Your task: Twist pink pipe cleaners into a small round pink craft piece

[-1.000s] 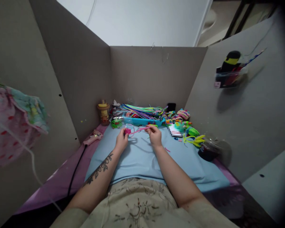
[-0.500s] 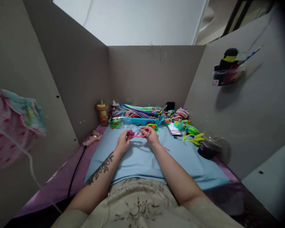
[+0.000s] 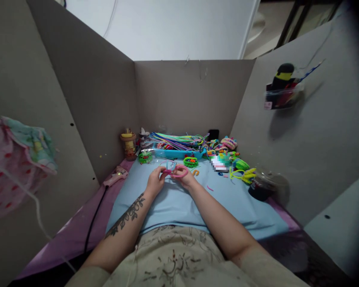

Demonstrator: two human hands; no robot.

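Above the light blue cloth, both hands hold a pink pipe cleaner piece (image 3: 184,172) bent into a rounded loop. My left hand (image 3: 156,180) pinches its left end between thumb and fingers. From the right, my right hand (image 3: 186,180) grips it with the fingers behind the loop, partly hidden by it. Some light blue strands show just above the fingertips; what they belong to I cannot make out. Close beyond the right hand lie a green coiled pipe cleaner piece (image 3: 190,162) and a small orange curl (image 3: 195,172).
At the back, a blue tray (image 3: 179,154) holds many coloured pipe cleaners (image 3: 176,140). A pink glue gun (image 3: 116,175) and a cup (image 3: 128,145) stand left. Yellow pipe cleaner pieces (image 3: 247,174) and a dark tub (image 3: 261,189) are right. Grey panels enclose three sides.
The hands have come closer together, the right one moving slightly left and down. The pink piece has turned, and its bunched left end is now mostly covered by the fingers. The view has shifted slightly.
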